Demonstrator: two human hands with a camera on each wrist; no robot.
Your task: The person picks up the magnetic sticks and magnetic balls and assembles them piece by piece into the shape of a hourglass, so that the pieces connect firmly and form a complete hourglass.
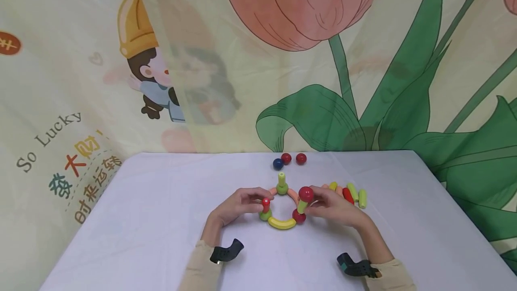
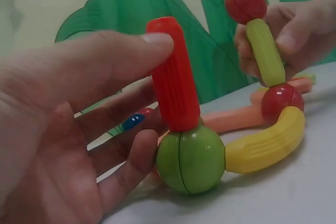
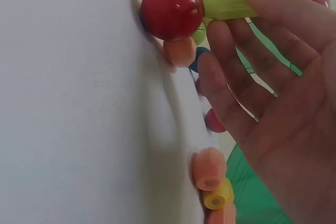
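Note:
On the white-covered table a ring of curved rods and balls lies flat, with a yellow curved rod (image 1: 282,224) in front. My left hand (image 1: 242,203) holds a red rod (image 2: 178,82) that stands on a green ball (image 2: 191,161) at the ring's left. At the right, my right hand (image 1: 333,205) pinches a light green rod (image 2: 265,51) between thumb and fingers. That rod leans slightly, its foot on a red ball (image 3: 172,10) and another red ball (image 1: 305,193) on top. Another light green rod (image 1: 281,178) stands upright on the rear green ball (image 1: 282,188).
Behind the ring lie a blue ball (image 1: 278,164) and two red balls (image 1: 300,159). Loose rods, among them a green rod (image 1: 362,199) and a red rod (image 1: 348,195), lie beyond my right hand. A printed curtain (image 1: 242,71) hangs behind the table.

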